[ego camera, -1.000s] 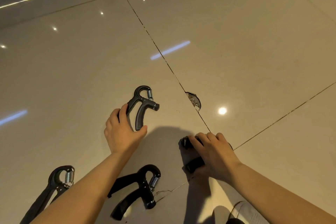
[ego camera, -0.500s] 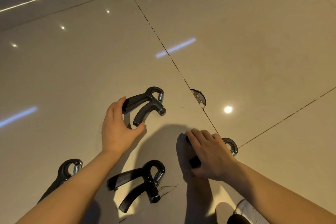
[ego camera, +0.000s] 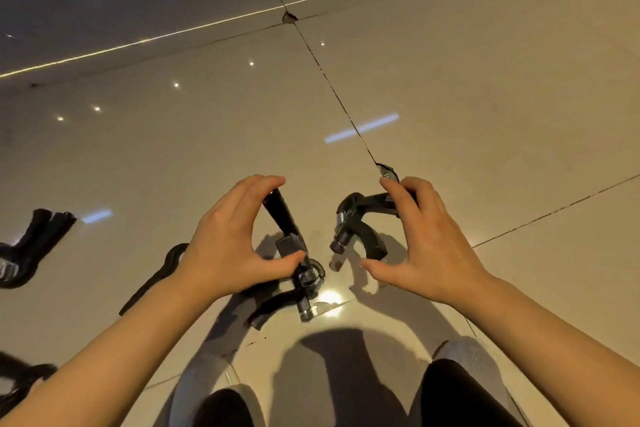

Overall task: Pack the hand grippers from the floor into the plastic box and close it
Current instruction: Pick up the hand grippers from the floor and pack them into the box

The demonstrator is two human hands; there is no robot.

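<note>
The person is holding one hand gripper in each of the hands, both lifted clear of the floor (ego camera: pixel 450 80). The left hand (ego camera: pixel 228 246) is pinching a hand gripper (ego camera: pixel 289 236) between curled fingers at the handle's far end and the thumb near its adjuster block, with the spring end hanging toward the viewer. The right hand (ego camera: pixel 426 246) is curling its fingers over one handle of a second gripper (ego camera: pixel 360 222), the thumb standing free below it. At least three more are lying on the tiles: one (ego camera: pixel 277 305) directly under the left hand, another (ego camera: pixel 152 284) partly hidden behind the left wrist, and a blurred one (ego camera: pixel 27 250) at the left edge (a dark shape at the lower left corner may be another, too blurred to tell). The plastic box is not appearing anywhere in view, so nothing is showing as packed; judging from this, the task is looking early, with these two to be carried over, the rest to be gathered, and the closing not yet done
</note>
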